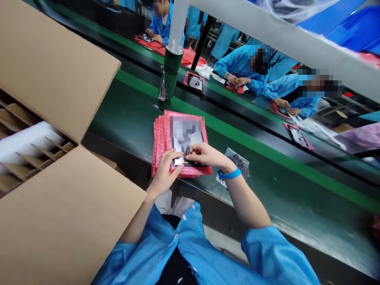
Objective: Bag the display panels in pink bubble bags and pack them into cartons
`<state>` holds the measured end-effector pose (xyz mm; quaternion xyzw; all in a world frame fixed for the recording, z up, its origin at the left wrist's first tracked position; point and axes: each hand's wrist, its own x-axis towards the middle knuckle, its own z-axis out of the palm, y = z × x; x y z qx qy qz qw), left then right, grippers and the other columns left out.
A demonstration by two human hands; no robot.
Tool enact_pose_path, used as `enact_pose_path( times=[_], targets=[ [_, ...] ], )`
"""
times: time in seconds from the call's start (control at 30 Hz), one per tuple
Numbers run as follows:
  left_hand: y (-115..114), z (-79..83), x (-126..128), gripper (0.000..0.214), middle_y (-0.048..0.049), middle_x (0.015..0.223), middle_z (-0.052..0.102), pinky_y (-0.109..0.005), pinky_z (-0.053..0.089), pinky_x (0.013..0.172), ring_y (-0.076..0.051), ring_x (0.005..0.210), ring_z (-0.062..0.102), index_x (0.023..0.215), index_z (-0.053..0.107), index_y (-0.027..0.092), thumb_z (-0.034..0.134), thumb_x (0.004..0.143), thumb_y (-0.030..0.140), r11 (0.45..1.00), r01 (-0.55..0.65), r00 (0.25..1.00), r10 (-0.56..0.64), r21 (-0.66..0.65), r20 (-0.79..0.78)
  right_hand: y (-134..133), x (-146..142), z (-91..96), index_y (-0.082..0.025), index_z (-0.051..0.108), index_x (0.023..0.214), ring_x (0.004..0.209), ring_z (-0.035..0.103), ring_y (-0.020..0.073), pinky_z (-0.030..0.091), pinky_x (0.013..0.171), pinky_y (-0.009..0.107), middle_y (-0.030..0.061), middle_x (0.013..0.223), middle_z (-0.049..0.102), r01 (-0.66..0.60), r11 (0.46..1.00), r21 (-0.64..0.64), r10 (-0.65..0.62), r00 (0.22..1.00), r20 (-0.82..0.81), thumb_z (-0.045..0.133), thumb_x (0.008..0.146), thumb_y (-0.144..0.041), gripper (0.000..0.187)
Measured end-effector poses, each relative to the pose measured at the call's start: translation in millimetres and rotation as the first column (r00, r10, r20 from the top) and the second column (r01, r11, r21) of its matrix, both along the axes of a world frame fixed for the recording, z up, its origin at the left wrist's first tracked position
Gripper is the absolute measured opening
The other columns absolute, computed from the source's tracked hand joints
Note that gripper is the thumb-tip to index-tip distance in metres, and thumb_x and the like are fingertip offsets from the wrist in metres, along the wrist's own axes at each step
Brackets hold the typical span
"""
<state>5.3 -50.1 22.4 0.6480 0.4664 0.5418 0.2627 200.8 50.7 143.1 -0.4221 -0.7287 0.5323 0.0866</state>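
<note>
A flat, glossy panel with a dark border (196, 137), like a tablet screen, lies on a stack of pink bubble-wrap bags (159, 138) in front of me. Its surface shows grey reflections. My left hand (166, 170) rests at the panel's lower left corner, fingers stretched and apart. Over the panel's lower part, the fingers of my right hand (206, 154) are pinched together; what they hold, if anything, is too small to make out. A blue wrist strap (230, 174) circles my right wrist. Beside that wrist, a silvery bag (237, 163) with small dark parts lies on the bench.
An open cardboard box (97, 190) with dividers stands at my left, its flaps reaching toward the bench. A post wrapped in green (172, 75) rises behind the stack. Across the green-striped bench (267, 178), several people in blue work at similar panels (297, 135).
</note>
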Motion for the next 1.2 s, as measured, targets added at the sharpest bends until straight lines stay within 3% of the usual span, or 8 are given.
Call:
enact_pose_path(
  times=[0.23, 0.47, 0.8, 1.2],
  targets=[
    [-0.7, 0.4, -0.1, 0.027, -0.0081, 0.145, 0.071, -0.055, 0.044, 0.132, -0.028, 0.155, 0.053, 0.136, 0.063, 0.03, 0.062, 0.109, 0.033, 1.0, 0.007, 1.0, -0.007, -0.002, 0.013, 1.2, -1.5, 0.7, -0.019, 0.067, 0.081, 0.05, 0.05, 0.0083, 0.036, 0.047, 0.021, -0.0051, 0.061, 0.062, -0.043, 0.999, -0.001, 0.043, 0.999, 0.025, 0.08, 0.091, -0.062, 0.046],
    [-0.1, -0.2, -0.9, 0.028, -0.0085, 0.145, 0.071, -0.055, 0.044, 0.132, -0.029, 0.155, 0.053, 0.137, 0.064, 0.03, 0.062, 0.109, 0.032, 1.0, 0.011, 1.0, -0.011, -0.012, 0.008, 3.8, -0.9, 0.5, -0.019, 0.067, 0.083, 0.048, 0.047, 0.0078, 0.03, 0.045, 0.021, -0.0052, 0.061, 0.061, -0.064, 0.997, -0.035, 0.066, 0.997, 0.046, 0.078, 0.092, -0.063, 0.046],
    [0.4, -3.2, -1.0, 0.029, -0.0083, 0.145, 0.071, -0.054, 0.044, 0.131, -0.028, 0.154, 0.053, 0.138, 0.064, 0.028, 0.064, 0.109, 0.028, 1.0, 0.015, 1.0, -0.016, 0.024, 0.02, 2.2, 0.0, -1.1, -0.02, 0.062, 0.086, 0.056, 0.053, 0.0115, 0.038, 0.052, 0.025, -0.0034, 0.066, 0.061, -0.135, 0.99, 0.05, 0.131, 0.987, 0.089, 0.074, 0.098, -0.06, 0.043],
    [1.3, -4.7, -0.8, 0.029, -0.0089, 0.145, 0.072, -0.054, 0.042, 0.132, -0.029, 0.155, 0.053, 0.138, 0.064, 0.028, 0.065, 0.109, 0.029, 1.0, 0.016, 1.0, -0.017, 0.022, 0.019, 0.9, 0.1, -3.9, -0.021, 0.061, 0.084, 0.055, 0.054, 0.012, 0.037, 0.052, 0.027, -0.0032, 0.065, 0.061, -0.113, 0.99, 0.083, 0.105, 0.99, 0.095, 0.07, 0.1, -0.059, 0.042]
  ],
)
